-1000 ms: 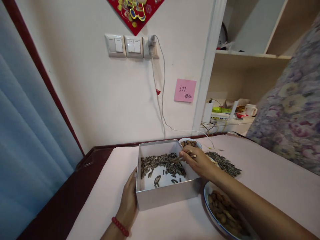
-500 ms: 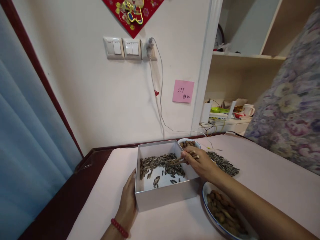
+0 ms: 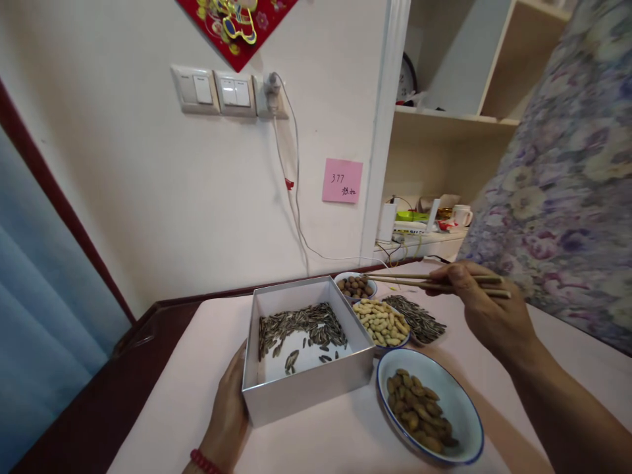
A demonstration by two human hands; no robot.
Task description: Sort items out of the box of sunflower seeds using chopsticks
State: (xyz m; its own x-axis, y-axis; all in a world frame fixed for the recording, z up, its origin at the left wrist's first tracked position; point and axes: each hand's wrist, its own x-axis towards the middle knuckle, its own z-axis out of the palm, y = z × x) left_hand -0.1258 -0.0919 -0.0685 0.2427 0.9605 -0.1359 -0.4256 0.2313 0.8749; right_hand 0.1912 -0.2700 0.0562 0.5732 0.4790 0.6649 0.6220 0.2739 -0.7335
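Observation:
My right hand (image 3: 486,306) is closed around a pair of wooden chopsticks (image 3: 409,282), raised above the table and pointing left. Their tips show in front of a small bowl of round brown nuts (image 3: 354,287); I cannot tell whether they touch it. Against the left side of a silver-grey open box (image 3: 311,395) lies my left hand (image 3: 231,395), fingers stretched along the wall and partly hidden by it. Dark striped sunflower seeds (image 3: 306,326) cover the back of the box floor, with a few scattered forward on the white bottom.
Right of the box stand a bowl of peanuts (image 3: 382,322) and a larger blue-rimmed bowl (image 3: 459,401) with brown oval nuts. Behind them lies a heap of sunflower seeds (image 3: 415,319). A white cable (image 3: 340,255) runs from the wall socket down to the table.
My right hand has lifted the chopsticks out of the box and moved right, uncovering the peanut bowl. The left hand stays at the box. The whole view has shifted slightly.

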